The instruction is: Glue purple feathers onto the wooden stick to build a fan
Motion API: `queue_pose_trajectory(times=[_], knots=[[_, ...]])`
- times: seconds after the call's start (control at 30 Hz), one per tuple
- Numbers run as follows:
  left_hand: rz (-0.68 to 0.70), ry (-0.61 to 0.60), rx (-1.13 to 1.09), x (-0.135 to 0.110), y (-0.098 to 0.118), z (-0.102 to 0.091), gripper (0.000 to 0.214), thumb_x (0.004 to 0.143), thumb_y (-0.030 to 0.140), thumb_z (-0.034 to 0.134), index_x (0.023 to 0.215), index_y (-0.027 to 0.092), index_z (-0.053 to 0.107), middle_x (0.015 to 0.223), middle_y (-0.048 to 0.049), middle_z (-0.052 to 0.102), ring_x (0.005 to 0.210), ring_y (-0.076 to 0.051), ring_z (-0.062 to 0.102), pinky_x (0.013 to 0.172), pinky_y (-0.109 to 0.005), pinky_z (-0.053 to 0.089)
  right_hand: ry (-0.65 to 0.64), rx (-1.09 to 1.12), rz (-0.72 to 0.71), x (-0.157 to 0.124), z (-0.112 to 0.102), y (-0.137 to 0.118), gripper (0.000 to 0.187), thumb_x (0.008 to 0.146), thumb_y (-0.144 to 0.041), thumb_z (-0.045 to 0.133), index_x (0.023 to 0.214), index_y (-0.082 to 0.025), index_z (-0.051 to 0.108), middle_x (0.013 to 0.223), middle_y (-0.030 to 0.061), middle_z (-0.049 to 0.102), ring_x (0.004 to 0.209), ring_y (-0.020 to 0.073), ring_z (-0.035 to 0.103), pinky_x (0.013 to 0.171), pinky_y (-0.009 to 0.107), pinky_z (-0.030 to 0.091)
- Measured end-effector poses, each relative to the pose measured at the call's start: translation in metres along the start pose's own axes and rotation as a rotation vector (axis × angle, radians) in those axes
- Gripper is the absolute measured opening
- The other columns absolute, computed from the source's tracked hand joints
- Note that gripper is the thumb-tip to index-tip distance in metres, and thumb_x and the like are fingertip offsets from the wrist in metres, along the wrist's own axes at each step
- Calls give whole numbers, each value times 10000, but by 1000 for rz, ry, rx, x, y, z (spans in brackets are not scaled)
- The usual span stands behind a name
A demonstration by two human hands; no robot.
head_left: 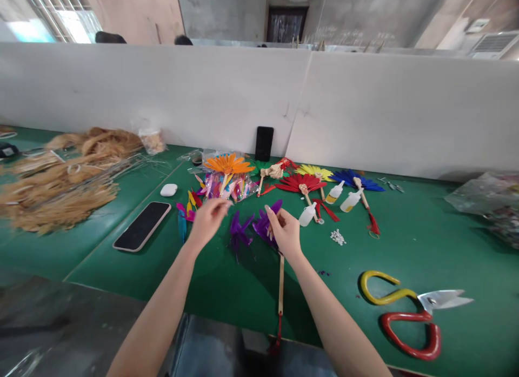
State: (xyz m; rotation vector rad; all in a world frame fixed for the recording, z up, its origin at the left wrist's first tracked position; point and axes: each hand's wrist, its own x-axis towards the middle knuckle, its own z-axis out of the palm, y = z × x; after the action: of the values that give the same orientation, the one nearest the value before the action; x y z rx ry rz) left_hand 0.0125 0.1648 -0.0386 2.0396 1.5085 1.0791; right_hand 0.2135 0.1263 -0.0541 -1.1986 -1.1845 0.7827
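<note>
My right hand [287, 233] is closed on a purple feather fan [263, 224]. The fan's wooden handle [281, 285] points down toward the table's near edge, and a red tassel [279, 331] hangs from its end. Part of the fan's middle is hidden behind my fingers. Left of it, my left hand [210, 220] is raised with thumb and fingertips pinched together; whatever they hold, if anything, is too small to make out. Loose purple feathers [240, 231] lie on the green table between my hands. Pink, yellow and blue feathers [187, 212] lie beyond my left wrist.
Orange [229, 165], red [298, 183], yellow [314, 172] and blue [344, 177] fans lie at the back. Glue bottles [335, 193] and white beads [338, 237] sit right, with large scissors [409, 306] nearer. A phone [141, 226] and straw-coloured fibres [68, 187] are left. A white partition [162, 90] stands behind.
</note>
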Motion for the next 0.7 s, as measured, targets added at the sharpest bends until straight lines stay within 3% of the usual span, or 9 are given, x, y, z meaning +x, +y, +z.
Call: queue_pose_trajectory(times=[0.1, 0.13, 0.2, 0.27, 0.37, 0.47, 0.53, 0.63, 0.7], knots=[[-184, 518, 492, -19, -32, -34, 459, 874, 419, 355, 1203, 135, 503, 1140, -173, 572, 1188, -297, 415, 1000, -467, 235, 27, 12, 7, 1, -1, -3, 417, 795, -479, 541, 517, -214, 379, 375, -71, 444, 319, 79, 421, 355, 212, 336], [-250, 536, 621, -27, -45, -45, 562, 873, 430, 343, 1309, 79, 375, 1202, -222, 526, 1269, -321, 310, 1020, -526, 146, 26, 10, 9, 1, 0, -3, 420, 794, -485, 540, 516, -216, 378, 374, -70, 445, 321, 82, 424, 357, 214, 340], [-346, 400, 765, -43, -68, -63, 688, 866, 452, 318, 1373, 0, 211, 1276, -273, 449, 1302, -331, 250, 1027, -561, 50, 13, 3, 12, 0, 1, -3, 420, 792, -492, 540, 518, -217, 379, 376, -67, 450, 324, 87, 435, 360, 219, 348], [-412, 249, 811, -55, -87, -73, 680, 857, 440, 296, 1359, -16, 239, 1298, -275, 428, 1251, -327, 349, 1036, -552, -31, -14, 1, 12, -2, 2, -2, 416, 794, -488, 540, 524, -216, 380, 377, -66, 456, 326, 91, 446, 364, 220, 354], [-420, 216, 827, -62, -95, -76, 692, 842, 439, 296, 1353, -25, 256, 1332, -267, 391, 1272, -314, 325, 1036, -537, -94, -61, 2, 6, -5, 2, 0, 404, 806, -469, 537, 533, -214, 382, 381, -65, 467, 330, 91, 451, 370, 216, 356], [-397, 229, 743, -58, -74, -65, 709, 839, 448, 304, 1338, -55, 272, 1326, -288, 385, 1301, -300, 280, 1045, -521, -79, -69, 13, 3, -6, 2, 2, 402, 811, -464, 533, 536, -213, 380, 381, -66, 468, 331, 89, 447, 369, 213, 354], [-310, 273, 614, -55, -46, -49, 662, 858, 454, 294, 1359, 21, 277, 1379, -237, 339, 1335, -279, 207, 1048, -519, -72, -79, 23, 10, -5, 3, 4, 405, 807, -474, 533, 537, -214, 380, 380, -66, 470, 326, 89, 444, 363, 213, 350], [-88, -53, 195, -53, 3, -17, 489, 904, 395, 224, 1320, 202, 393, 1316, -112, 478, 1292, -205, 324, 1083, -447, 3, -88, 37, 26, -5, 4, 5, 415, 783, -492, 555, 532, -215, 376, 373, -69, 467, 312, 89, 437, 347, 214, 339], [-11, -248, -12, -53, 29, 6, 436, 890, 412, 328, 1285, 267, 441, 1279, -70, 522, 1277, -201, 349, 1087, -427, -7, -96, 65, 46, -4, 4, 4, 422, 763, -502, 574, 528, -216, 372, 366, -73, 458, 299, 87, 424, 330, 213, 326]])
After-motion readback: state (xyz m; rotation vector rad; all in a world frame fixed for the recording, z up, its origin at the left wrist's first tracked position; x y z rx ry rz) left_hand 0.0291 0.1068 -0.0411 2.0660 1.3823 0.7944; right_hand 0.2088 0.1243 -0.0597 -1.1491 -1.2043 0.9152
